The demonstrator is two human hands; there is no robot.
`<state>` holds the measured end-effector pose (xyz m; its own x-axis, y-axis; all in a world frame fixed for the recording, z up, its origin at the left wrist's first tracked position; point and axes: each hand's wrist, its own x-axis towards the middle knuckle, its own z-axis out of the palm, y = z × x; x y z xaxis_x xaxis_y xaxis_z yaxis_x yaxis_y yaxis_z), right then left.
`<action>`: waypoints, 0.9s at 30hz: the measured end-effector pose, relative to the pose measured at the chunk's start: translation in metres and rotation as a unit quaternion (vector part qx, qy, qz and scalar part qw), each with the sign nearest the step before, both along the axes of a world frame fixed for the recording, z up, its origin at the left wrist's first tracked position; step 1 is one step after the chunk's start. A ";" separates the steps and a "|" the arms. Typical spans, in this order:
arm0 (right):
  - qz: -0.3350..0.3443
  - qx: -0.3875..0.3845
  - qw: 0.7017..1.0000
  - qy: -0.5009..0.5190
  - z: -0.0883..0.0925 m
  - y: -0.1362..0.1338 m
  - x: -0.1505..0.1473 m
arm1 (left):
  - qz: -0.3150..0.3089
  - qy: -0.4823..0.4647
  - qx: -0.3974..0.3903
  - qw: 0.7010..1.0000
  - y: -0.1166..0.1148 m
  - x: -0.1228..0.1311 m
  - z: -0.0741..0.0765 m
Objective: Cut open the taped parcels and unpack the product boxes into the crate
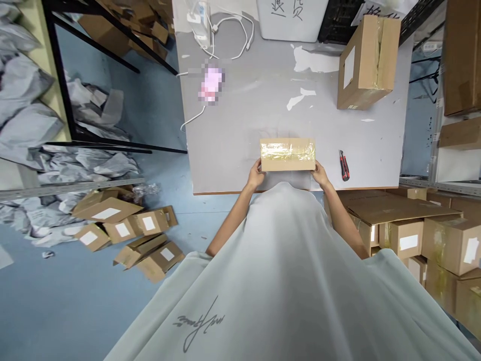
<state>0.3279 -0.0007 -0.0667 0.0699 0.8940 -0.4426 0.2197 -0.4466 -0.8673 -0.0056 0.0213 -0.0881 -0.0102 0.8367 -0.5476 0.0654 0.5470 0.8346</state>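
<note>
A small cardboard box [287, 164] with shiny clear tape across its top is at the near side of the grey table. My left hand [257, 175] grips its left end, and my right hand [319, 174] grips the right end. The fingers curl around the lower corners, and their tips are partly hidden by the box. To the right of my right hand lies a red and black utility knife [344, 166] on the tabletop. I cannot tell whether the box rests on the table or is slightly lifted.
A taller taped box [376, 65] stands at the table's [240, 110] back right, near a black crate [336, 20]. A white power strip [201, 25], cables and a blurred pink object [211, 84] lie at the left. Stacked boxes [404, 238] flank the right side; more boxes [124, 225] lie on the floor at left.
</note>
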 end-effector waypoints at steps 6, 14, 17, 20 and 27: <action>-0.034 -0.033 0.999 -0.006 0.001 -0.001 -0.013 | -0.005 0.020 0.036 0.999 0.001 0.000 0.007; -0.029 0.026 0.999 0.003 0.021 -0.011 -0.008 | -0.025 0.028 0.040 0.998 0.003 -0.015 0.029; -0.015 0.019 1.000 -0.017 0.025 -0.009 -0.005 | -0.024 0.051 0.042 0.998 0.003 -0.016 0.029; -0.006 0.002 1.000 -0.003 0.023 -0.009 -0.002 | -0.026 0.053 0.011 0.998 0.003 -0.016 0.024; -0.039 -0.065 0.996 -0.038 0.005 -0.026 0.013 | 0.015 0.056 -0.073 0.996 -0.008 -0.024 0.010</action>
<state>0.3405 -0.0263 -0.0619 0.1755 0.8198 -0.5451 0.2431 -0.5726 -0.7829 -0.0299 0.0136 -0.0782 -0.1019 0.7468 -0.6572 0.1357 0.6649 0.7345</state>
